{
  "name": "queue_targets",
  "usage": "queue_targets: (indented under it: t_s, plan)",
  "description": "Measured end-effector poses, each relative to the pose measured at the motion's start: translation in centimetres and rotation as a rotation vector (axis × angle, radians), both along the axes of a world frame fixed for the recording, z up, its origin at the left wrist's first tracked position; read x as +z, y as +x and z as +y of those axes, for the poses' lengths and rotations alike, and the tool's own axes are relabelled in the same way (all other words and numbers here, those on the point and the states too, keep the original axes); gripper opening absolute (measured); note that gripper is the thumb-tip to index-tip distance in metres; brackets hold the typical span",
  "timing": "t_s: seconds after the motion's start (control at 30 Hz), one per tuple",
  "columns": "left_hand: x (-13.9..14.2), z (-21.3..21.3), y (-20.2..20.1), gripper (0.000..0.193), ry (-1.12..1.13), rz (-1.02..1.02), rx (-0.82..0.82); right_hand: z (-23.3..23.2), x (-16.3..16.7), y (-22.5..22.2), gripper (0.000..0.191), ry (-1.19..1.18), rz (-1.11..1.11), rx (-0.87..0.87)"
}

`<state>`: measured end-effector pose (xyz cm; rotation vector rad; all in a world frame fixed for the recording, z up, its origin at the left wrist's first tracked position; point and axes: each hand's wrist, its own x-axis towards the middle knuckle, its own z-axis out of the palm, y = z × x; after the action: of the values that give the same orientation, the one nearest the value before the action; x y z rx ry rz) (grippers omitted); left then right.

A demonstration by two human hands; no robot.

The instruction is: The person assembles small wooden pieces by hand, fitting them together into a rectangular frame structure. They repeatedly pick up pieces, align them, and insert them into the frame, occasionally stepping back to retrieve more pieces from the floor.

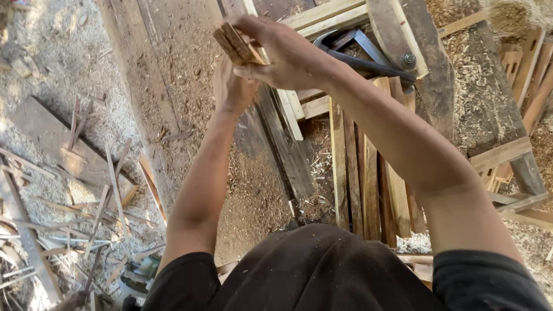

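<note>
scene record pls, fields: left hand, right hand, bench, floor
left hand: left hand raised under the slats, mostly hidden, grip unclear
right hand: right hand closed on a bundle of short wooden slats
bench: worn plank bench dusted with sawdust; long wooden strips lean by it; dark metal tool behind the hands
floor: sawdust and thin offcuts at left

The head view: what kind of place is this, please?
Probably a rough woodworking shop. Sawdust covers the worn plank bench, cut slats lie stacked, and offcuts litter the ground.
</note>
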<state>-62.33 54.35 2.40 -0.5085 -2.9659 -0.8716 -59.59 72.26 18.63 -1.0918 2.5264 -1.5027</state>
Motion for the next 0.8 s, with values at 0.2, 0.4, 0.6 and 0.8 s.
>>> queue_targets:
  t_s: [0.2, 0.4, 0.6, 0.8]
  plan:
    - [2.8, -2.6, 9.5, 0.086, 0.210, 0.186, -0.027, -0.9, 2.8, 2.5, 0.044, 0.054, -0.127, -0.170]
    - [-1.1, -2.0, 13.2, 0.071, 0.196, -0.164, -0.065, -0.7, 0.6, 2.9, 0.057, 0.069, -0.324, -0.023]
    - [-5.0, -1.0, 11.5, 0.056, 0.143, -0.062, -0.088, 1.0, -2.2, 2.7, 0.051, 0.067, -0.303, -0.050]
    - [-4.8, -0.3, 7.3, 0.052, 0.140, 0.007, -0.105, 1.6, -4.9, 0.1, 0.050, 0.130, -0.242, -0.075]
